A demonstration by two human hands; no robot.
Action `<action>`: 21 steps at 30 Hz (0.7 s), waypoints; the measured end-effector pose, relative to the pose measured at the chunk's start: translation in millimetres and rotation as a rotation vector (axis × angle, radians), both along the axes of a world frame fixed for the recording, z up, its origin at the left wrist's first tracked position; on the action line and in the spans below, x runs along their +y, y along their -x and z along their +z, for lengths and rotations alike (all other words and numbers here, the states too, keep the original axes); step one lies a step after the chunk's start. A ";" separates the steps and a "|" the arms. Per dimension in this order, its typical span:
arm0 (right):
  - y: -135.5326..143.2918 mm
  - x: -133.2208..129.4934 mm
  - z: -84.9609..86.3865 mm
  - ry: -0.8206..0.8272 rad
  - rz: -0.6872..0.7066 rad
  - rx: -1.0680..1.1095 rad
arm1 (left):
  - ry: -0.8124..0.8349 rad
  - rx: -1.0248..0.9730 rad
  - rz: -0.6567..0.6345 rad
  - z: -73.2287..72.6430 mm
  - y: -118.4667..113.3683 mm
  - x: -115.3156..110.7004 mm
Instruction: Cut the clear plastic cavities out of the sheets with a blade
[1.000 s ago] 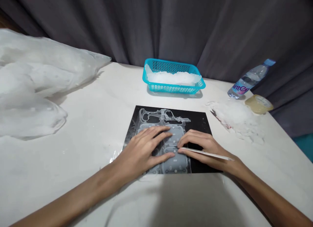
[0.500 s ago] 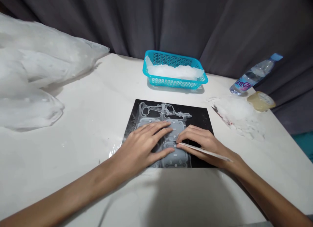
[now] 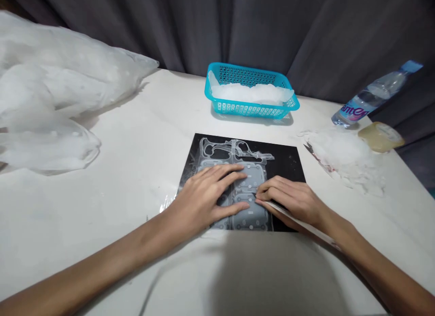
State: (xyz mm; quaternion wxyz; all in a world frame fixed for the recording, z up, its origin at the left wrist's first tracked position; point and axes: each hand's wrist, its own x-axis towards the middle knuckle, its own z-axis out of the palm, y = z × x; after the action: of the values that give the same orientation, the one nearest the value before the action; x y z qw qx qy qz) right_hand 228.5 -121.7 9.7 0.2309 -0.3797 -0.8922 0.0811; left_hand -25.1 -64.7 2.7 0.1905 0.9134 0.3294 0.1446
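My left hand [image 3: 207, 193] lies flat with fingers spread on a translucent plastic sheet [image 3: 249, 171] of moulded, rounded rectangular panels. The sheet rests on a black board [image 3: 285, 164]; its far end is a cut-out, tangled frame. In my right hand [image 3: 290, 198] is a slim craft knife [image 3: 302, 224] with a pale handle, held like a pen. Its small dark tip touches or hovers just over the gap between two panels, right of my left fingers. My left hand covers part of the panels.
Behind the board stands a blue basket [image 3: 253, 108] with white translucent pieces. Large plastic bags [image 3: 74, 75] lie at left. To the right are scissors [image 3: 317, 158], a heap of clear scraps [image 3: 350, 150], a water bottle [image 3: 370, 98] and a yellowish container [image 3: 380, 137].
The view has shifted a little, so everything sits further right. My right hand has tilted the knife handle lower, and its tip now shows at the panel gap. My left hand stays on the sheet.
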 end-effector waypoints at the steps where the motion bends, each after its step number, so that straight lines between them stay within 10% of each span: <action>1: 0.8 0.5 -1.0 0.005 0.001 0.016 | 0.001 0.000 -0.001 0.2 0.0 0.0; 21: -4.3 0.6 1.0 0.094 0.025 0.068 | -0.017 0.015 0.004 -0.1 -1.9 0.7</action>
State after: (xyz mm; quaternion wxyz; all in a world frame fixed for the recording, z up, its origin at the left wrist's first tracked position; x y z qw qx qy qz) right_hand 232.8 -121.0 10.7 0.2418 -0.3759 -0.8838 0.1384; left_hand -23.2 -64.0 2.6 0.1800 0.9154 0.3314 0.1411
